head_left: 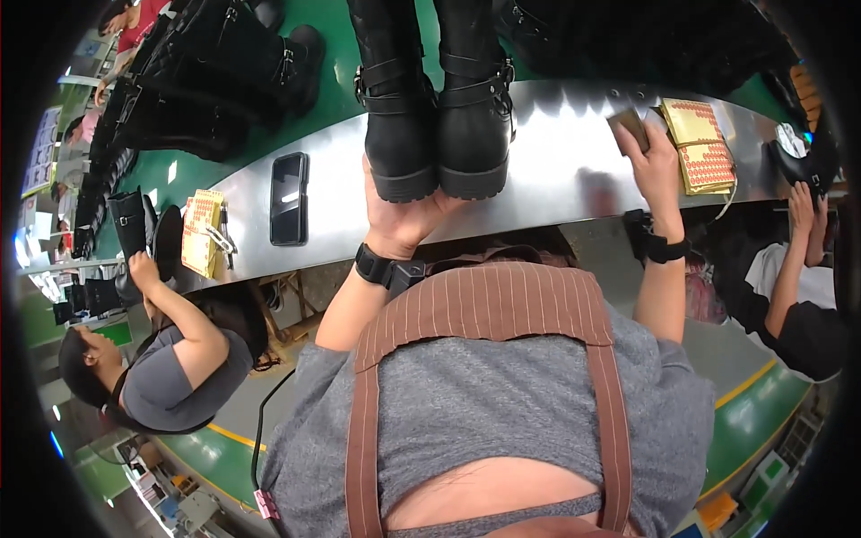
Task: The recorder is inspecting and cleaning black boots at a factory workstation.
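Note:
A pair of black buckled boots (438, 117) stands on the shiny metal table (556, 179), toes toward me. My left hand (404, 222), with a black watch on the wrist, cups the toe ends of both boots; its fingers are hidden under them. To the right, my right hand (655, 160) is raised over the table and pinches a small dark brown pad (628, 125). It also wears a black wrist strap.
A black phone (289, 197) lies on the table at the left, beside a yellow sticker sheet (202, 229). More yellow dotted sheets (700, 143) lie at the right. Several black boots (206, 81) ride a green belt (336, 76) behind. A co-worker (170, 359) sits at each side.

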`<action>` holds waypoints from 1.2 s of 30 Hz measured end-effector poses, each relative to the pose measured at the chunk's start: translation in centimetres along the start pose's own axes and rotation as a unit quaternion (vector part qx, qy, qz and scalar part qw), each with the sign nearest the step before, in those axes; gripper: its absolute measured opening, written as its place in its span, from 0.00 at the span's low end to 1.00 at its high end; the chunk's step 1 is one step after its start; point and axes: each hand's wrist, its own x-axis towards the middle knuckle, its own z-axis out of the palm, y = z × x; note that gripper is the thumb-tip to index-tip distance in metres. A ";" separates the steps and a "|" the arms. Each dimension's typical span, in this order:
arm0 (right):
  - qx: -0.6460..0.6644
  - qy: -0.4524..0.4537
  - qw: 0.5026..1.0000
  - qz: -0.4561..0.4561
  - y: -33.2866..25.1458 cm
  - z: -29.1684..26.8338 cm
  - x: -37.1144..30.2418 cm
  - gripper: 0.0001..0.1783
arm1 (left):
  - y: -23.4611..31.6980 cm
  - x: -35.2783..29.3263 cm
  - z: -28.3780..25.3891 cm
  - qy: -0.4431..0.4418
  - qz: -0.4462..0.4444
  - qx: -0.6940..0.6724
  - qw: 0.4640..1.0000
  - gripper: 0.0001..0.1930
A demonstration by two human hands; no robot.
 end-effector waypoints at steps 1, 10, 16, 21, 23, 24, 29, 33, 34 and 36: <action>0.182 0.030 0.978 -0.100 -2.2 0.9 0.1 0.12 | 0.0 0.0 0.0 0.003 -0.002 0.001 1.000 0.38; 0.239 0.019 0.905 -0.352 -12.7 3.9 0.9 0.14 | -0.2 0.0 0.0 0.001 0.009 -0.008 1.000 0.38; 0.137 -0.001 0.947 -0.289 -11.2 1.0 -0.1 0.11 | -0.2 0.2 -0.1 0.005 0.014 0.032 0.999 0.37; 0.302 0.009 0.912 -0.277 -13.4 3.7 0.5 0.13 | -0.1 0.2 0.0 0.019 0.018 0.025 0.999 0.37; 0.252 -0.003 0.914 -0.318 -13.6 3.7 1.0 0.12 | 0.0 0.2 0.0 0.020 0.021 0.023 0.999 0.37; 0.256 -0.036 0.913 -0.317 -13.4 3.2 1.0 0.11 | 0.0 0.2 0.0 0.029 0.022 0.030 0.999 0.37; 0.310 -0.131 0.920 -0.201 -13.0 2.0 0.6 0.11 | 0.0 0.2 -0.1 0.020 0.008 0.019 1.000 0.38; 0.300 -0.086 0.930 -0.196 -13.5 3.1 0.6 0.10 | 0.0 0.2 0.1 0.033 0.018 0.032 0.999 0.38; 0.298 -0.085 0.926 -0.213 -13.4 3.2 0.9 0.10 | -0.1 0.2 0.1 0.035 0.021 0.026 0.999 0.39; 0.244 -0.099 0.928 -0.265 -12.9 2.5 1.4 0.09 | -0.2 0.1 0.2 0.035 0.024 0.023 0.999 0.39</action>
